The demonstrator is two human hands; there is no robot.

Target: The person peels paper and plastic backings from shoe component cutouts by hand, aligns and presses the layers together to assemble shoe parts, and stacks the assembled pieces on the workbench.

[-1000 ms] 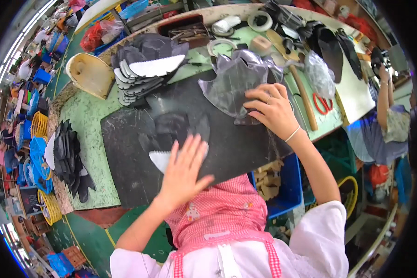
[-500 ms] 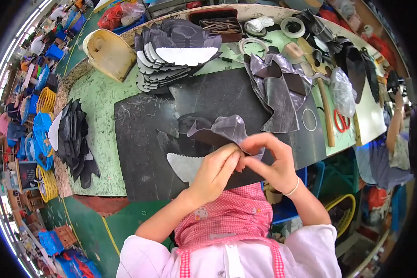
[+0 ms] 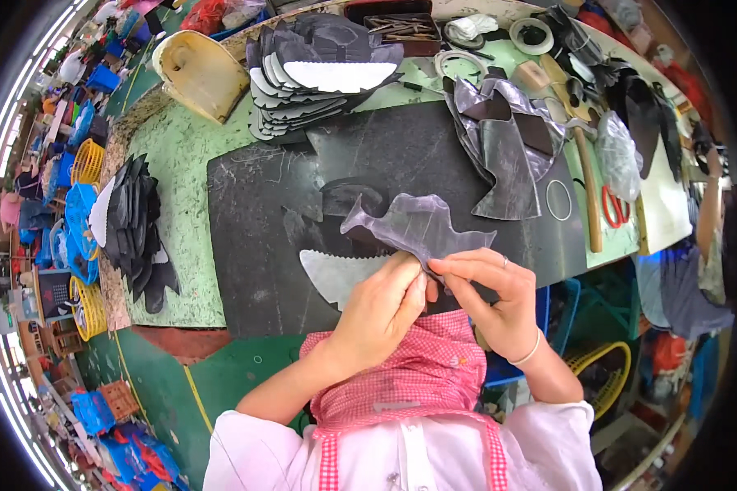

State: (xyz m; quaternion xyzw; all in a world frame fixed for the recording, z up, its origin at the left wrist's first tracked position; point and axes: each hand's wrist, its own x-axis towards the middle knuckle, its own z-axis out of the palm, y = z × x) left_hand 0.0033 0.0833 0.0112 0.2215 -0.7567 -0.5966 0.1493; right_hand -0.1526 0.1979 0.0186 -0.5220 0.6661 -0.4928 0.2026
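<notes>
Between my hands is a dark, shiny, wavy-edged leather piece, raised above the black work mat. My left hand pinches its near edge with the fingers pressed together. Close beside it, my right hand grips the same edge between thumb and fingers. A white, zigzag-edged piece lies on the mat, partly behind my left hand. Farther off on the mat is a flat dark cut piece. What lies under my fingertips is hidden.
Stacked dark and white cut pieces stand at the back; another pile is at the left. Shiny dark pieces lie right of the mat, near a wooden-handled hammer and red-handled scissors. A cream scoop-shaped container sits at the back left.
The leather piece has turned and spread wider to the right, showing more of its shiny face. My right fingers have closed in from a more open curl onto its edge.
</notes>
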